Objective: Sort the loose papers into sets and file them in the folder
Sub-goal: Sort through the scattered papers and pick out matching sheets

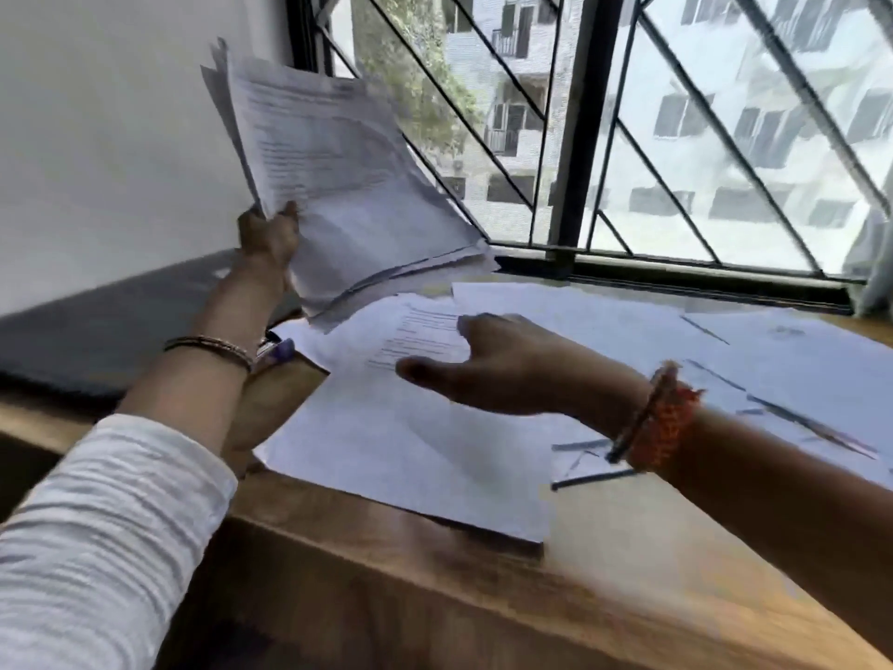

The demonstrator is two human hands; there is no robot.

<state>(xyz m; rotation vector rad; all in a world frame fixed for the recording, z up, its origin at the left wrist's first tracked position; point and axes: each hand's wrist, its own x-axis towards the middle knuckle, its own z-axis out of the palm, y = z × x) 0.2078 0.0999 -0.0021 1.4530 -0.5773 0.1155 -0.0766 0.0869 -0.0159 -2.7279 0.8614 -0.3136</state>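
My left hand (268, 234) grips a thick stack of printed papers (338, 186) by its lower left edge and holds it up, tilted, in front of the wall and window. My right hand (488, 365) hovers open, thumb out, just above a printed sheet (410, 418) lying on the wooden table (435, 587). More loose white sheets (628, 326) are spread across the table toward the right, some with dark lines (792, 418) on them. No folder can be made out for certain.
A dark flat object (96, 331), perhaps a closed laptop, lies at the left against the white wall. A small purple-tipped item (275, 350) sits behind my left wrist. A barred window (628, 137) runs along the table's far edge.
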